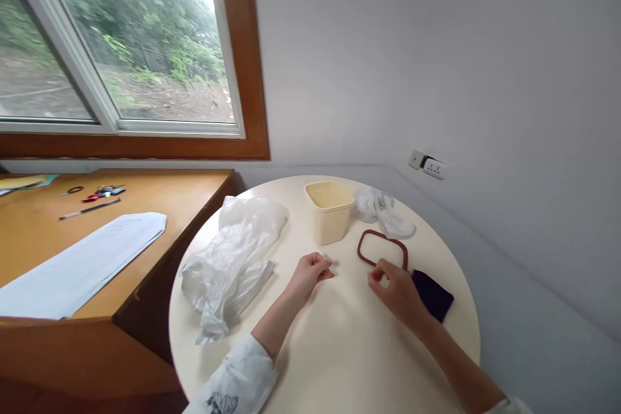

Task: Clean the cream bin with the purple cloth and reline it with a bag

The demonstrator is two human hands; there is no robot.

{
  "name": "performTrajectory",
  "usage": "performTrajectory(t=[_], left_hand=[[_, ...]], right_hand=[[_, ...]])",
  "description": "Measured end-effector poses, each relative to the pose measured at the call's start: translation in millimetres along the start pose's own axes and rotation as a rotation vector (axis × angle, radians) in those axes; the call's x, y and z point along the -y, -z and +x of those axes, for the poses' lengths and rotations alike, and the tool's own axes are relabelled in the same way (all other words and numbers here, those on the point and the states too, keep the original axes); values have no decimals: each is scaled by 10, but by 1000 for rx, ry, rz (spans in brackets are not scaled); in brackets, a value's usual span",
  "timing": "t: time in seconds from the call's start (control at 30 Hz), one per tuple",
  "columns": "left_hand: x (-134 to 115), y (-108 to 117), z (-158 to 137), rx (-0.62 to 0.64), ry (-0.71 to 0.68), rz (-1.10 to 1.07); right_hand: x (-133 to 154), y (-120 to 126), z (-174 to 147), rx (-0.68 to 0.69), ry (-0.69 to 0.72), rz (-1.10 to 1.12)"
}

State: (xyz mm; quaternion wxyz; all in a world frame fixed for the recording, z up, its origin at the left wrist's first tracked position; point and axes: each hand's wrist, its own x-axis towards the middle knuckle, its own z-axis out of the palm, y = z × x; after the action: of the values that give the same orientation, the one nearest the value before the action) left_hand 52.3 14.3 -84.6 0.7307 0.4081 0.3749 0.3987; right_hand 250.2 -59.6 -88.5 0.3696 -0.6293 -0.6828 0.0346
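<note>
My left hand [313,273] is over the middle of the round table, its fingers curled and pinched; anything in them is too small to make out. To its right, my right hand [398,290] bends thumb and forefinger into a ring, slightly blurred, with no visible object in it. Just beyond that hand lies a brown frame with rounded corners [361,247]. Beside the right wrist is a flat dark purple or black piece [433,295], partly covered by the hand. A cream plastic bin [332,223] stands upright beyond both hands.
A crumpled clear plastic bag [228,259] covers the left of the round table [334,362]. A smaller crumpled bag [388,213] lies right of the bin. On the left, a wooden desk [194,191] holds white paper [92,262], a pen [90,209] and small items. A wall socket [435,168] is at right.
</note>
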Motion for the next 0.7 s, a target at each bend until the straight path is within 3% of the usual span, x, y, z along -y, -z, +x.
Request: performTrajectory(t=[0.1,0.23,0.27,0.33,0.4,0.5,0.6,0.7], left_hand=[[-392,222,-119,-35,-86,16],[-1076,844,-334,-150,-225,168],[-1211,1028,-378,-257,-263,416],[-1383,1374,-448,-503,-161,834],[-1419,1642,-504,-571,-61,885],[-1309,1826,-590,-545,59,845],[-1178,1773,-691,-474,123,770],[-1111,1577,-776,-350,165,666]], right_hand=[[332,-381,37,67,185,15],[647,-793,107,150,264,88],[711,-882,132,164,261,112],[837,-1052,188,189,271,165],[968,-1214,245,214,304,212],[1140,-1425,307,260,312,243],[1213,-1553,322,351,273,341],[1182,-1553,310,427,220,523]])
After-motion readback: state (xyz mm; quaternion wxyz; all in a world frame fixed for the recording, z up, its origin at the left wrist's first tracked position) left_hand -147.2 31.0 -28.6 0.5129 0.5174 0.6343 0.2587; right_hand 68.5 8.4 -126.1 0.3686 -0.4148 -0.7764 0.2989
